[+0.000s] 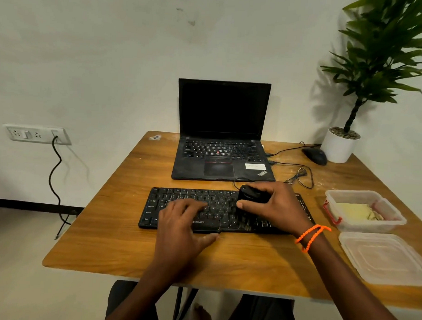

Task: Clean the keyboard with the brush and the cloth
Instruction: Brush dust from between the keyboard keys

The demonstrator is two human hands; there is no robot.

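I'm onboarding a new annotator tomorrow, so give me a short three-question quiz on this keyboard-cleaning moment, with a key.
1. True or false: the right hand holds a black brush on the keyboard.
2. Where does the left hand rest? A) on the laptop B) flat on the keyboard's left half C) on the mouse
3. Fill in: the yellowish cloth lies in the open clear ____ at the table's right.

Key: 1 true; 2 B; 3 container
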